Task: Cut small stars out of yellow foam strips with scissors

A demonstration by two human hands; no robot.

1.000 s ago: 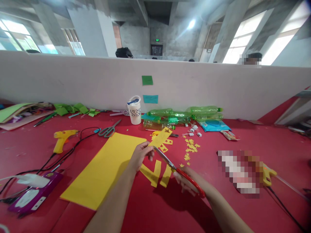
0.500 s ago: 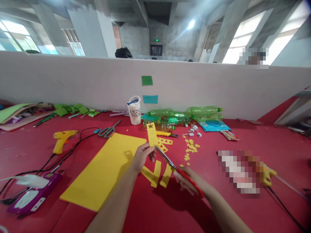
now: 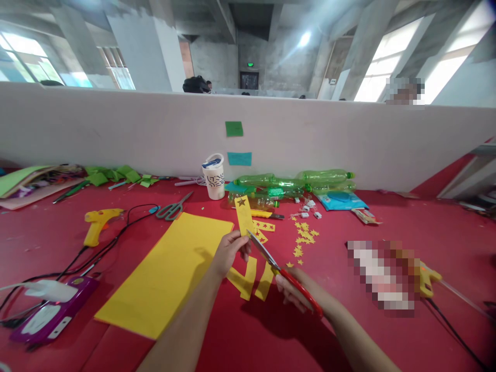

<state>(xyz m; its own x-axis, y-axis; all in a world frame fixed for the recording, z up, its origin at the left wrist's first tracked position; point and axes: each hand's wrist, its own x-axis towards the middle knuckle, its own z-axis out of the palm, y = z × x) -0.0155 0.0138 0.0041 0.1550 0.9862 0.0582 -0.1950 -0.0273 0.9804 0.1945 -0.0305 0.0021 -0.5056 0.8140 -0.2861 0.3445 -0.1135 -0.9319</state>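
Note:
My left hand (image 3: pixel 231 251) pinches the lower end of a yellow paper strip (image 3: pixel 244 217), which has a star-shaped hole near its top. In my right hand (image 3: pixel 295 292) are red-handled scissors (image 3: pixel 304 290), their blade tips at the strip close to my left fingers. Whether the tips are inside the paper, I cannot tell. Plain yellow strips (image 3: pixel 250 279) lie below my hands on the table. Behind the held strip rest more strips with star cutouts (image 3: pixel 264 226). Small yellow paper stars (image 3: pixel 306 235) form a loose pile to the right.
Yellow sheets (image 3: pixel 166 274) lie left on the red table (image 3: pixel 232 341). Grey-handled scissors (image 3: pixel 174 207), a yellow glue gun (image 3: pixel 98 225) and a purple power strip (image 3: pixel 58 310) are further left. A white cup (image 3: pixel 214 178), green bottles (image 3: pixel 271 186) and a yellow cutter (image 3: pixel 263 213) stand or lie behind.
The strip and my left hand have shifted very slightly to the right. The scissors have moved slightly, and their tips stay at the strip.

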